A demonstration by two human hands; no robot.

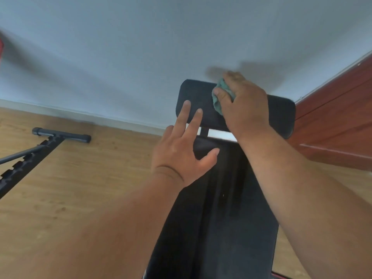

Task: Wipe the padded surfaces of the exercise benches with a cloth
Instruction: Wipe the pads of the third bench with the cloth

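My right hand (241, 101) grips the crumpled teal cloth (218, 97), pressing it onto the black padded headrest (281, 115) to scrub; my left hand (181, 150), fingers spread and holding nothing, steadies the long black bench pad (217, 218).

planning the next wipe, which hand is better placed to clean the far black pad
Right hand: it already holds the green cloth on the far black pad. The left hand is open and clothless.
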